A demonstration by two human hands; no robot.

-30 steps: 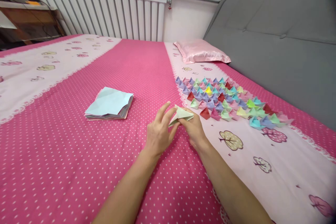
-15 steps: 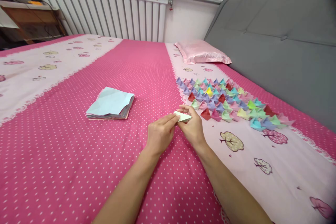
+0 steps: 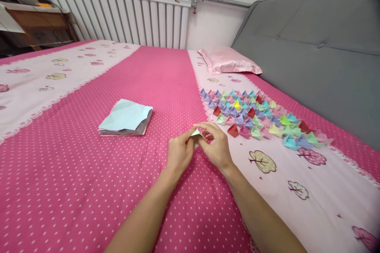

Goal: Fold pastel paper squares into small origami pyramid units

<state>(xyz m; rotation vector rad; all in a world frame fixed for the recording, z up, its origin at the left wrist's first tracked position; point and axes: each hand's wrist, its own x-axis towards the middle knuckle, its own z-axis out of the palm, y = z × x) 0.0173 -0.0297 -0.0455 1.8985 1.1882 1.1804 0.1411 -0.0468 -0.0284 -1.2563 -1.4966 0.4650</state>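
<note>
A small folded piece of pale green paper (image 3: pixel 196 133) is held just above the bed, between both hands. My left hand (image 3: pixel 180 152) pinches its left side with thumb and fingers. My right hand (image 3: pixel 216 144) grips the right side, the forefinger reaching across the top. Fingers cover part of the paper, and its fold is only partly visible. To the right stand several rows of small folded paper boats (image 3: pixel 248 122) in many colours. On the left lies a stack of square paper sheets (image 3: pixel 126 115), a light blue one on top.
The bed (image 3: pixel 97 189) has a pink dotted cover with pale printed strips. A pink pillow (image 3: pixel 228 60) rests at the back, near the grey padded headboard (image 3: pixel 314 43). Behind are a white radiator (image 3: pixel 118 16) and a pipe with a valve (image 3: pixel 194 6).
The folded green paper has turned from lying lengthwise to a small peaked shape, and moved slightly left. My right fingers have come over its top.
</note>
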